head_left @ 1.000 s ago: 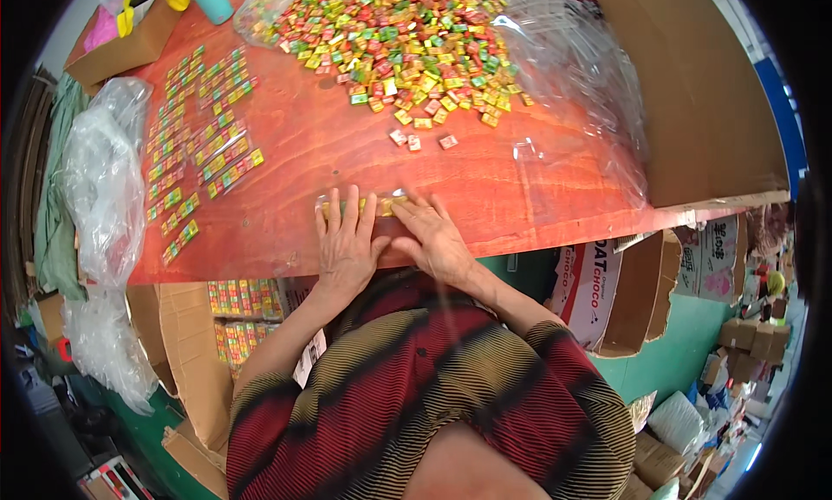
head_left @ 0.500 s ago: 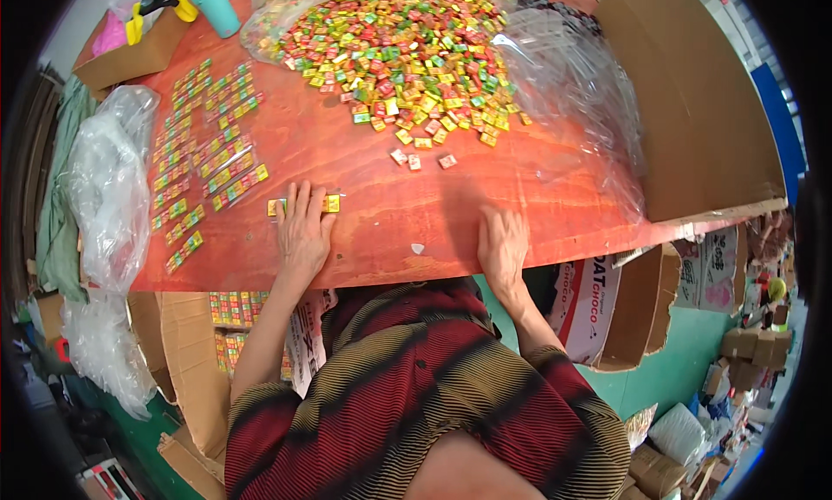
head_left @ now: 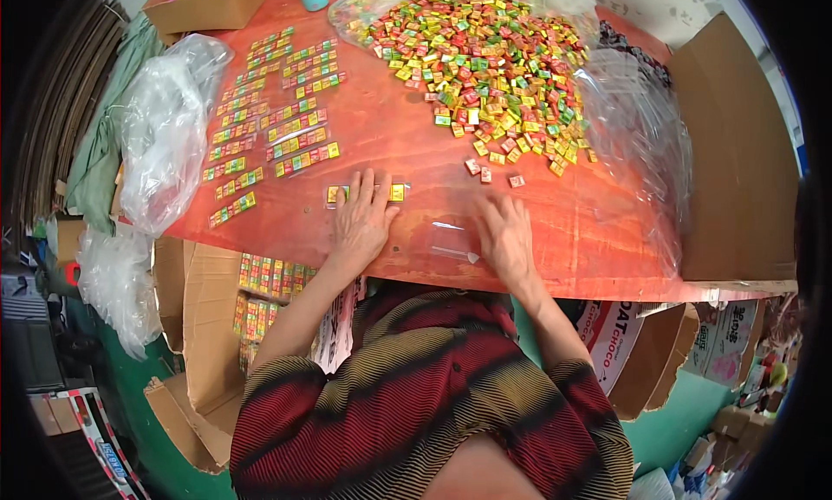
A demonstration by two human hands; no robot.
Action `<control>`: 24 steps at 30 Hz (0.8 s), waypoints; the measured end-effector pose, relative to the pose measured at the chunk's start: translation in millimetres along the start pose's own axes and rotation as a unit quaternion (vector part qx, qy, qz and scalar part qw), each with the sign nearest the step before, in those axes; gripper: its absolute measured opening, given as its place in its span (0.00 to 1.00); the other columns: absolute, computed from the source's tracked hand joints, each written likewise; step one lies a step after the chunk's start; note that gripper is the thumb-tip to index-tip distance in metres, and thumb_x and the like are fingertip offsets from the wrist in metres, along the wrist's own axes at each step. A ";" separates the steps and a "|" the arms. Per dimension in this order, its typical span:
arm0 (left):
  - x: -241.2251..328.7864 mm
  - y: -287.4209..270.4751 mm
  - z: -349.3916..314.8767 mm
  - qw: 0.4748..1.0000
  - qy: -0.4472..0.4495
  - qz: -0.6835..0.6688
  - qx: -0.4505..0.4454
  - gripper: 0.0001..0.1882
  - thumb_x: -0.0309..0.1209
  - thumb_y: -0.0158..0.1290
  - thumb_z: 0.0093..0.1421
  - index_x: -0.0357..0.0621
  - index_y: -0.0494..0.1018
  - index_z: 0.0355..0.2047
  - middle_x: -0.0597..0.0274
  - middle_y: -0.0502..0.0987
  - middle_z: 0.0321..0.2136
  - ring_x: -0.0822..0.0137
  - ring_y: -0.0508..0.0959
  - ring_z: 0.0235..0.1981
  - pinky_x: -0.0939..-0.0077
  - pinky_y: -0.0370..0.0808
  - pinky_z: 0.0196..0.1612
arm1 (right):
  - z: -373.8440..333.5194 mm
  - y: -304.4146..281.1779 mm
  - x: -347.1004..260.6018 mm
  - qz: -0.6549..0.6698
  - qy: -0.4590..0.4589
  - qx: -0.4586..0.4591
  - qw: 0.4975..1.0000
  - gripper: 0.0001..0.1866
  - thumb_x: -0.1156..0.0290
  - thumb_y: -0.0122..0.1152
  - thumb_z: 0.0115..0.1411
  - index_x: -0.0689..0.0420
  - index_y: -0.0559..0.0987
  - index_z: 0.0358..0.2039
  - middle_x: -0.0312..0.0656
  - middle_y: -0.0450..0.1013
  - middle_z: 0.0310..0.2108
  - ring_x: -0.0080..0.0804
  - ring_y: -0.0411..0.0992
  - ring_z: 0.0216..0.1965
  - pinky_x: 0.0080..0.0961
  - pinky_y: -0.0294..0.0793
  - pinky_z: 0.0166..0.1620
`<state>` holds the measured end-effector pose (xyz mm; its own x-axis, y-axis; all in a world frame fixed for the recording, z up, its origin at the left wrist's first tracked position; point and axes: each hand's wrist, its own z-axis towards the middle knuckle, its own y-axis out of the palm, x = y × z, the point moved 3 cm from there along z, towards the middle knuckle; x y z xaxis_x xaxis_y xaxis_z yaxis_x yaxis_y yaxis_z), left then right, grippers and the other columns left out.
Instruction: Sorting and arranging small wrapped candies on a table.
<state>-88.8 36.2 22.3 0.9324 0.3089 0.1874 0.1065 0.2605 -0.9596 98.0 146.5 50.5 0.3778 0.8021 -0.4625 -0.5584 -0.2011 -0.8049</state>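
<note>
My left hand [head_left: 362, 224] lies on the red tabletop with fingers stretched over a short row of small yellow boxes [head_left: 398, 193] in a clear plastic sleeve. The fingers cover the middle of that row; its two ends show. To the right, my right hand [head_left: 505, 238] is low over the table, its fingertips smeared by motion. Beside its thumb side, a glint shows what looks like clear film [head_left: 447, 226]; whether the fingers grip it is unclear. Just beyond that hand lie a few loose reddish boxes [head_left: 485, 176]. Rows of sleeved colourful boxes [head_left: 308, 159] lie on the left.
A large heap of small colourful boxes [head_left: 494, 75] spreads at the back over clear plastic. Crumpled clear bags [head_left: 169, 136] hang at the left edge. A cardboard panel [head_left: 741, 162] stands at the right. Below the table's left side, an open carton [head_left: 212, 327] has packed rows beside it.
The view has shifted, so the table sits further right. The left hand stays on its row. The right hand's fingers have moved, and a film-like glint now shows beside them.
</note>
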 end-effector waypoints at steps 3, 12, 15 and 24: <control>-7.9 -4.1 -5.7 0.999 -0.028 0.007 0.021 0.26 0.37 0.49 0.54 0.41 0.60 0.52 0.45 0.59 0.53 0.48 0.58 0.55 0.50 0.56 0.53 | 22.0 8.0 12.2 -0.057 0.011 0.014 0.998 0.18 0.75 0.56 0.49 0.56 0.71 0.43 0.46 0.65 0.41 0.44 0.64 0.40 0.36 0.63 0.42; -70.0 -9.5 -22.2 0.990 -0.120 0.036 0.065 0.25 0.34 0.46 0.56 0.35 0.58 0.52 0.40 0.57 0.53 0.43 0.56 0.56 0.50 0.54 0.55 | 45.3 25.9 26.0 -0.042 0.019 -0.006 0.999 0.23 0.73 0.57 0.48 0.55 0.69 0.47 0.47 0.64 0.46 0.46 0.61 0.47 0.39 0.60 0.49; -73.2 -8.2 -20.6 0.991 -0.111 0.027 0.063 0.24 0.34 0.45 0.57 0.36 0.58 0.52 0.40 0.57 0.53 0.43 0.56 0.55 0.50 0.53 0.55 | 71.4 37.4 23.2 -0.067 -0.042 0.028 0.996 0.23 0.71 0.57 0.49 0.55 0.67 0.48 0.47 0.61 0.50 0.48 0.58 0.52 0.43 0.58 0.52; -58.9 -18.7 -22.4 0.987 -0.094 0.073 0.108 0.23 0.35 0.44 0.58 0.39 0.60 0.52 0.43 0.57 0.53 0.46 0.56 0.56 0.52 0.53 0.56 | 84.9 62.1 31.8 -0.115 -0.095 -0.048 0.988 0.21 0.70 0.55 0.51 0.55 0.69 0.48 0.42 0.62 0.52 0.45 0.55 0.57 0.50 0.51 0.57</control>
<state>-138.0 -7.4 24.5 0.8499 0.5163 0.1048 -0.1200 0.3835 -0.9157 12.7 207.3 17.4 0.3356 0.9220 -0.1933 -0.3978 -0.0473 -0.9162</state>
